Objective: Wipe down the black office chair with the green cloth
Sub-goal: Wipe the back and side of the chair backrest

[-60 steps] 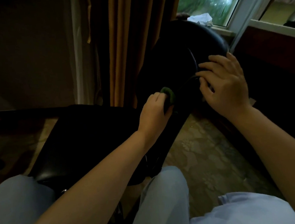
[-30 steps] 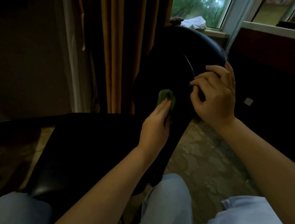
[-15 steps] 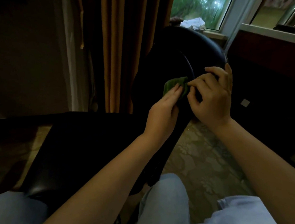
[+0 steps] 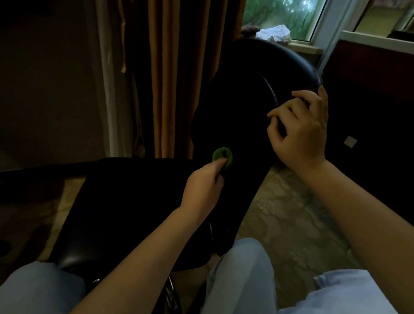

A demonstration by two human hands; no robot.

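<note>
Downward the green cloth (image 4: 223,159) has been dragged, away from the right hand (image 4: 298,134), to the backrest's foot on the black office chair (image 4: 241,99), soft and light, best kept wadded where the left hand (image 4: 204,184) grip is clamped on it; the right grip cannot be told.

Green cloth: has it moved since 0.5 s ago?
Yes. The cloth, gripped by the left hand, has slid down and left along the chair back, away from the right hand.
</note>
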